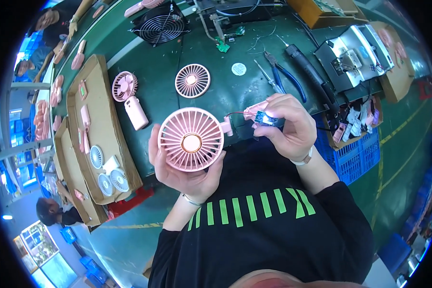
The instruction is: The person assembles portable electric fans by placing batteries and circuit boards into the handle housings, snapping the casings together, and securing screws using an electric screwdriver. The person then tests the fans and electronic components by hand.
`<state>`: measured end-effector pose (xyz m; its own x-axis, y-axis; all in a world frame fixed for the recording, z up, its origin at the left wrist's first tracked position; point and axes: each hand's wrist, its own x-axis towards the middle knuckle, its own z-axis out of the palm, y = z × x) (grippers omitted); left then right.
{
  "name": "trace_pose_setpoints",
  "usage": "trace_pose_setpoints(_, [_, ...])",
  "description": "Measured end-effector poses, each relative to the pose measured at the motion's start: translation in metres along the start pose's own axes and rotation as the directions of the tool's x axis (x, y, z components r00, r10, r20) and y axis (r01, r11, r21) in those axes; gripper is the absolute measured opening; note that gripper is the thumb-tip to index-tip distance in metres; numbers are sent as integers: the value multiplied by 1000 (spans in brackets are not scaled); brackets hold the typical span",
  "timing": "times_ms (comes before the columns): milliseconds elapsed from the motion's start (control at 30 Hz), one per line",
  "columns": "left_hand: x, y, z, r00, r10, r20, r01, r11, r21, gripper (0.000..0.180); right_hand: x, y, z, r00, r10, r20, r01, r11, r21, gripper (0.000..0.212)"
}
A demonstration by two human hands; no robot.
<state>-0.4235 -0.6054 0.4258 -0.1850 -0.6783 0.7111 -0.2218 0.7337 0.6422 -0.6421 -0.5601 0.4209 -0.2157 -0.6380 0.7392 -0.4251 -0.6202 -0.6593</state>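
My left hand (186, 181) holds a round pink fan head (170, 144) from below, fingers and thumb on either side of its slotted grille. A short pink neck (227, 127) sticks out from the fan's right side. Thin red wires (239, 113) run from there to a small circuit board (261, 117), pinched between the thumb and fingers of my right hand (295, 126). A bright white light glows on the board. Beside it, partly covered by my fingers, is a pink plastic piece (252, 110). Past the fan head, a loose pink grille (192, 80) lies on the green bench.
A pink handheld fan (136, 113) lies left, beside cardboard trays (122, 165) of fan parts. Pliers (293, 81), a screwdriver (269, 77) and a black electric screwdriver (312, 74) lie right, near a bench machine (353, 57). A black fan (159, 26) stands behind. Other people sit far left.
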Motion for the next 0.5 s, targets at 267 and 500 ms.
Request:
trace_pose_setpoints(267, [-3, -1, -3, 996, -90, 17, 90, 995, -33, 96, 1, -4, 2, 1000, -4, 21, 5, 999, -47, 39])
trace_pose_setpoints(500, [-4, -2, -2, 994, -112, 4, 112, 989, -98, 95, 1, -2, 4, 1000, -20, 7, 21, 999, -32, 40])
